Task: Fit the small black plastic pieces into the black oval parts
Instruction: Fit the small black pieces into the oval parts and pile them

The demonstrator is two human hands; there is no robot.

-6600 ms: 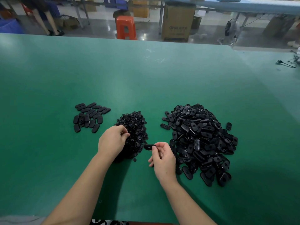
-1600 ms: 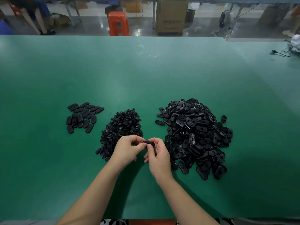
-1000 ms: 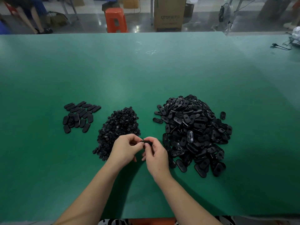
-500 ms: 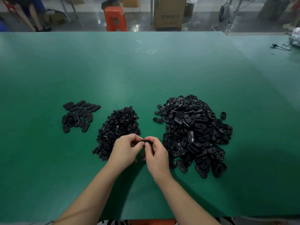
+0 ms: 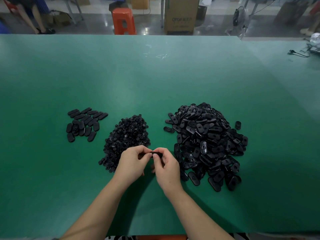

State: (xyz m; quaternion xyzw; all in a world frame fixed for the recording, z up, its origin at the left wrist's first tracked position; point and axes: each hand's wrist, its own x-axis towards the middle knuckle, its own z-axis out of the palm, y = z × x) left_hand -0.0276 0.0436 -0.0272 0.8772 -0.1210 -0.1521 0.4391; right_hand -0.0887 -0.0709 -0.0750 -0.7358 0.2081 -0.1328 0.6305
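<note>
One black oval part sits at lower centre of the frame, above the green table, pinched between both of your hands. Your left hand has thumb and curled fingers closed on its left end; your right hand pinches its right end. Whether a small piece is seated in it cannot be told. Pile of small black pieces just beyond the left hand; large heap of oval parts at centre right; flat group of ovals at centre left, well apart
</note>
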